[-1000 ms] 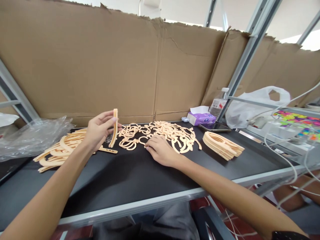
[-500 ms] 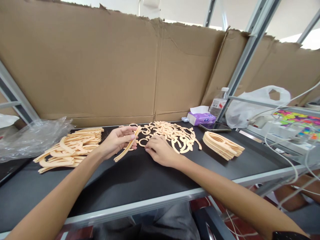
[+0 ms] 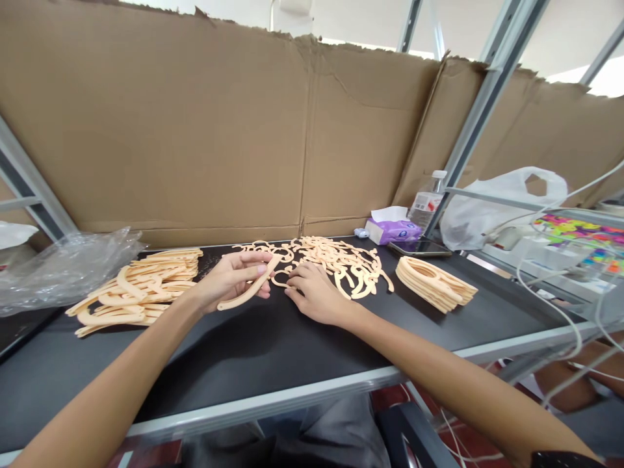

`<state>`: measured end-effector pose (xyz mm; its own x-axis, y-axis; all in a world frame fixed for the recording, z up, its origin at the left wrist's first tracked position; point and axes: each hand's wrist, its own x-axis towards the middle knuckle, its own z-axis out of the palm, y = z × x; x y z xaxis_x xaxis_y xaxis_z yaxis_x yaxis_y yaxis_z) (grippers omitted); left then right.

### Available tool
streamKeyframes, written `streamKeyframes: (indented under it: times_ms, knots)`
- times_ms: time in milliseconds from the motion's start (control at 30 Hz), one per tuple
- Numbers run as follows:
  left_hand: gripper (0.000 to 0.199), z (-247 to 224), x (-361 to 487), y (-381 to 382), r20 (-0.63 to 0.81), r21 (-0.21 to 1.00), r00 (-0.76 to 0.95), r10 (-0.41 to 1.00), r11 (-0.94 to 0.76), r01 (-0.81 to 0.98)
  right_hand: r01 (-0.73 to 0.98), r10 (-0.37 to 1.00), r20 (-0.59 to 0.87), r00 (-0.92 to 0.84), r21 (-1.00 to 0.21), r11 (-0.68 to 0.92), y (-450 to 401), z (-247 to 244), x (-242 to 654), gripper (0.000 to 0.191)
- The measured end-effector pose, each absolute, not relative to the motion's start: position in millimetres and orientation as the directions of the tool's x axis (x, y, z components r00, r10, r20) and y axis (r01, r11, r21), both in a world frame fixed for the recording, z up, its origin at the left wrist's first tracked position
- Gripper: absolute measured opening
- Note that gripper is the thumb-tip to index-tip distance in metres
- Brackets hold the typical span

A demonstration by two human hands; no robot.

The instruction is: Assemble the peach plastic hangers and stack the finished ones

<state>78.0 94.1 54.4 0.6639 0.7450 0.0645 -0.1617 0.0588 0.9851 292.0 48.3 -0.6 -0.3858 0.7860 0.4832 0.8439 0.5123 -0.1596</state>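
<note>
A curved beige plastic piece, like the arm of a folding hanger (image 3: 248, 290), is pinched between the thumb and fingers of my left hand (image 3: 231, 278). It is held just above the black table, its broad face towards me. My right hand (image 3: 316, 294) rests at the near edge of a loose pile of small curved and hook-shaped beige pieces (image 3: 361, 266). Its fingers are bent down around the pieces, and the fingertips are partly hidden. A ring-like beige hook (image 3: 279, 279) lies right beside those fingertips.
Longer beige arms lie heaped (image 3: 141, 286) at the left, near clear plastic wrap (image 3: 68, 266). A neat beige stack (image 3: 433, 283) stands at the right. Behind it are a phone (image 3: 419, 247), purple tissue pack (image 3: 394, 230) and bottle (image 3: 428, 203). A cardboard wall (image 3: 195, 130) closes the back.
The piece in my left hand has turned from edge-on to showing its broad face and sits less steeply. My right hand has barely moved.
</note>
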Motion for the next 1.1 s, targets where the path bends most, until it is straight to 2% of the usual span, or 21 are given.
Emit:
streamKeyframes:
  times_ms: [233, 667, 833, 900, 1000, 1100]
  knots:
    - [0.032, 51, 77, 96, 0.086, 0.988, 0.699, 0.710, 0.028, -0.150, 0.828, 0.801, 0.483, -0.353, -0.238, 0.508, 47, 2, 291, 0.009]
    - [0.030, 54, 77, 93, 0.061, 0.998, 0.755, 0.652, -0.050, -0.038, 0.813, 0.743, 0.609, -0.276, -0.265, 0.519, 50, 5, 296, 0.006]
    - [0.024, 54, 75, 92, 0.042, 0.995, 0.754, 0.656, -0.097, 0.029, 0.819, 0.831, 0.553, -0.065, -0.446, 0.361, 53, 8, 300, 0.008]
    - [0.023, 54, 74, 92, 0.047, 0.988, 0.754, 0.655, -0.143, 0.063, 0.757, 0.855, 0.519, -0.016, -0.553, 0.349, 55, 8, 300, 0.007]
    - [0.023, 53, 75, 94, 0.050, 0.968, 0.756, 0.653, -0.218, 0.123, 0.475, 0.905, 0.426, -0.001, -0.796, 0.375, 55, 8, 297, 0.005]
    - [0.024, 52, 78, 96, 0.040, 0.944, 0.733, 0.679, -0.265, 0.194, 0.219, 0.921, 0.386, -0.056, -0.895, 0.388, 54, 10, 293, 0.010]
